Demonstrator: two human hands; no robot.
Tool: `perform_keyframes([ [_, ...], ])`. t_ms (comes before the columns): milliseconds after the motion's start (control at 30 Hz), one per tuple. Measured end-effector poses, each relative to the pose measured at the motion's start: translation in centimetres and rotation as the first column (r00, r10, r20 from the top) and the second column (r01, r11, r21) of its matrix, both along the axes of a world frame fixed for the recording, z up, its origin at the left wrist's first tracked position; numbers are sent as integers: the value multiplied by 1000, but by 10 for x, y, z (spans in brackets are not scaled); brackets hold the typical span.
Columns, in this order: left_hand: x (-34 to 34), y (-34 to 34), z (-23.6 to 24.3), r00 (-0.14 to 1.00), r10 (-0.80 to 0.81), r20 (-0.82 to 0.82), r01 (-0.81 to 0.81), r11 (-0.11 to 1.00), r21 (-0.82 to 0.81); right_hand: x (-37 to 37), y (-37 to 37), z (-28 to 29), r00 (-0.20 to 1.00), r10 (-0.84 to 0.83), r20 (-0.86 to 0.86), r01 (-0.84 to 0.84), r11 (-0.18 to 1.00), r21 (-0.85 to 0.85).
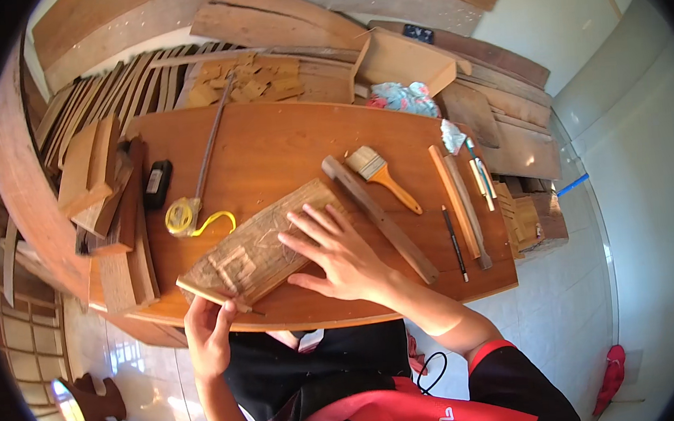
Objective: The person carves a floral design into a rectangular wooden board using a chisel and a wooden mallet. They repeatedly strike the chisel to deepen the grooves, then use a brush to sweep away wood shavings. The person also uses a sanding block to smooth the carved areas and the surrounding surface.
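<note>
A carved wooden board (pixel 259 232) lies slanted near the table's front edge, with a recessed square pattern and faint drawn lines. My left hand (pixel 208 335) pinches a pale thin wooden strip (pixel 201 289) at the board's lower left end; a thin dark piece pokes out beside my fingers, too small to make out. My right hand (pixel 329 262) rests flat on the board with fingers spread. To its right lie a dark wooden bar (pixel 381 219) and a brush (pixel 390 186) with an orange handle.
The wooden table (pixel 284 135) also holds a yellow tape measure (pixel 181 216), stacked offcuts (pixel 88 171), a black object (pixel 157 185), slim battens (pixel 455 201), a pencil (pixel 454 245) and pens (pixel 485 183). Behind it are planks (pixel 282 17), a cardboard box (pixel 396 55) and floral cloth (pixel 403 98).
</note>
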State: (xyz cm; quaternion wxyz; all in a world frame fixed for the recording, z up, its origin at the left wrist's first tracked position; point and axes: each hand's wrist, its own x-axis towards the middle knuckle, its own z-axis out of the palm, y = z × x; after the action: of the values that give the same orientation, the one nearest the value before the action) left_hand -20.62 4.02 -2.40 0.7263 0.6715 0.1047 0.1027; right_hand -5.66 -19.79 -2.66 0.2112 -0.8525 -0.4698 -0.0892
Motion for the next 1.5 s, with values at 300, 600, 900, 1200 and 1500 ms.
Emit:
perform_keyframes([
  [300, 30, -4, 35, 992, -119, -44, 127, 960, 248, 12, -13, 9, 947, 189, -260, -103, 945, 311],
  [600, 133, 9, 19, 963, -266, -51, 263, 870, 416, 38, -47, 35, 967, -12, -256, 107, 927, 359],
  [900, 159, 9, 7, 952, -299, -59, 288, 817, 499, 34, -93, 8, 940, -181, -290, 258, 932, 256],
  [1200, 168, 2, 11, 941, -320, -107, 321, 755, 572, 30, -103, -3, 942, -236, -239, 285, 938, 199],
  [1500, 169, -7, 12, 974, -219, -49, 183, 644, 743, 31, -98, -4, 953, -223, -206, 261, 949, 177],
])
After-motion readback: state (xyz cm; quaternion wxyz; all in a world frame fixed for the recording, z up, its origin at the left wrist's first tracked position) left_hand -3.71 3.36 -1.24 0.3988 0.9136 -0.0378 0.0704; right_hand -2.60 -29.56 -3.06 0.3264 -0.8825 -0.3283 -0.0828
